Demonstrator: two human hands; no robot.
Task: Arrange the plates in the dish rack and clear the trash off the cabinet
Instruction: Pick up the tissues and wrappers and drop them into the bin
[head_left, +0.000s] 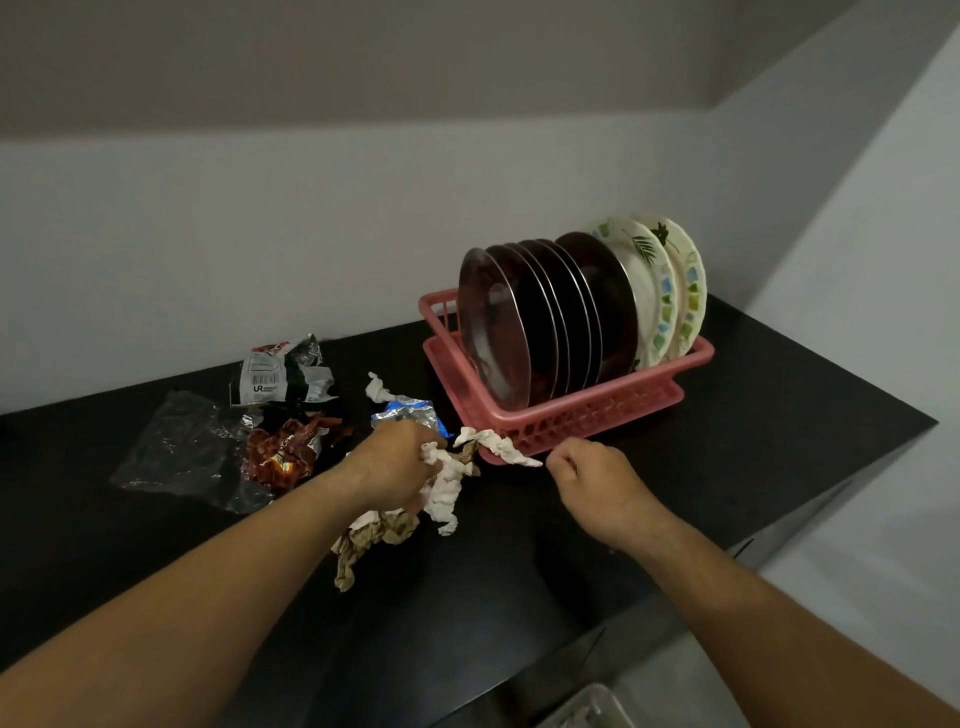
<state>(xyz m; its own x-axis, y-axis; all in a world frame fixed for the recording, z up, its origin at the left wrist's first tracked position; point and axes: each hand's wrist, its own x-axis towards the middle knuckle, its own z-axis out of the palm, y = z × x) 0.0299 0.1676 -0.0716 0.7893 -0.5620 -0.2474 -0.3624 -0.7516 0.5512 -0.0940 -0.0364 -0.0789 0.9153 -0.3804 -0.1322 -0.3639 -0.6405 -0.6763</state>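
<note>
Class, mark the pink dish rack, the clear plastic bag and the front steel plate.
pink dish rack (571, 418): head view, front lattice wall.
clear plastic bag (176, 449): head view, its crinkled middle.
front steel plate (493, 332): head view, centre of its face.

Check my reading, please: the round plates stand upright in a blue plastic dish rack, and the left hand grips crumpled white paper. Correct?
Not quite: the head view shows the plastic dish rack is pink, not blue. The round plates do stand upright in it, and the left hand grips crumpled white paper.
</note>
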